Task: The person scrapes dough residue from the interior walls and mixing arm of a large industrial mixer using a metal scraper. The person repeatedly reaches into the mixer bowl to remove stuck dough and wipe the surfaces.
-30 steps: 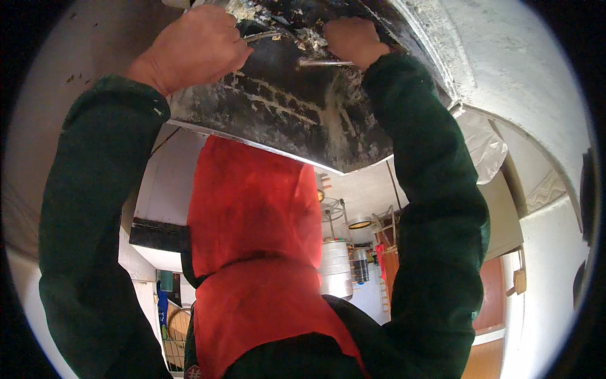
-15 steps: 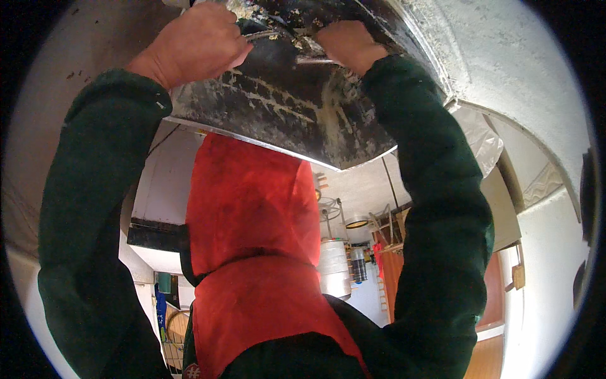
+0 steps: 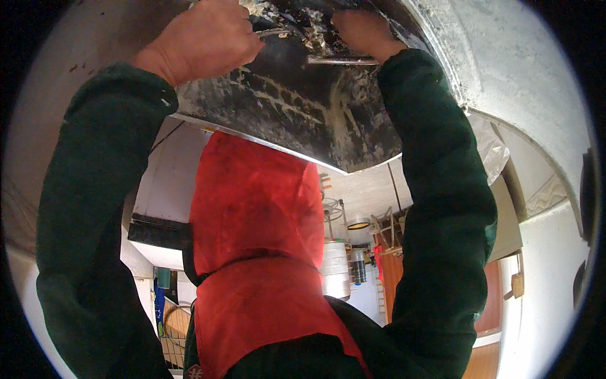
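Bracing our left hand [image 3: 208,43] near the thin cord [image 3: 275,31] should steady our work at the dirty dark board [image 3: 303,126], which spans between our forearms. Loose scraps [image 3: 317,31] and a pale rod [image 3: 341,61] show against it, so our right hand [image 3: 366,33] should go gently. Both hands look curled; whether their fingers grip anything, we cannot tell. Fingertips are hidden, and the top edge cuts off the board.

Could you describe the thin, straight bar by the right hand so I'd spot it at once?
In the picture, find the broad, dark, stained panel above the red apron. Toward its upper right, just below the right hand, a thin bar runs nearly level. Its straight, shiny length sets it apart from the ragged, pale debris above it.
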A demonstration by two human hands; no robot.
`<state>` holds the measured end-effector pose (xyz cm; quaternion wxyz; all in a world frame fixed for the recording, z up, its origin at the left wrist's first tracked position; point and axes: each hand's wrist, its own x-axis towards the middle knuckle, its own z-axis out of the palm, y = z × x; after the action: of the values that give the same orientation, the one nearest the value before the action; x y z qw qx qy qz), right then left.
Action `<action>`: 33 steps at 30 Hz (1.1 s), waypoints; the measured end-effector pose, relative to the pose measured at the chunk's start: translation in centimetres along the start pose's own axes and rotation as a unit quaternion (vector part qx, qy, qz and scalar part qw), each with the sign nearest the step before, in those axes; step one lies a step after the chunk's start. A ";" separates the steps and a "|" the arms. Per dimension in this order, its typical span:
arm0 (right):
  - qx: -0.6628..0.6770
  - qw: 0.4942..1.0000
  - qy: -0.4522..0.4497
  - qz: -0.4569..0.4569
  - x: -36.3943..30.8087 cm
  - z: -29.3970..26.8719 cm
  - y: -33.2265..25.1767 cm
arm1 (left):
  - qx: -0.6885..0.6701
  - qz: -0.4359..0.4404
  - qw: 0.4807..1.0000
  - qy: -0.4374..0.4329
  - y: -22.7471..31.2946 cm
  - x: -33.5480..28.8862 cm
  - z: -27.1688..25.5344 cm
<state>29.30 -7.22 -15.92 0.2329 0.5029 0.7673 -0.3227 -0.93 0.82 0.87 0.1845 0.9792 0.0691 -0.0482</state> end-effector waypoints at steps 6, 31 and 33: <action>-0.020 0.999 0.035 -0.030 1.0 1.9 0.3 | 0.000 -0.005 1.000 -0.002 -0.1 0.2 0.2; 0.457 0.797 0.203 0.338 -14.6 12.9 -7.1 | 0.072 -0.080 0.994 -0.029 0.9 -0.6 3.2; 0.307 0.871 0.287 0.254 -10.2 14.6 -5.1 | 0.054 -0.083 0.995 -0.006 0.9 -0.7 3.0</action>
<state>29.03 -25.73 -17.61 -0.0900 0.7974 0.5081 -0.3128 -1.68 -1.20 -1.55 0.1275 0.9782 0.1468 -0.0726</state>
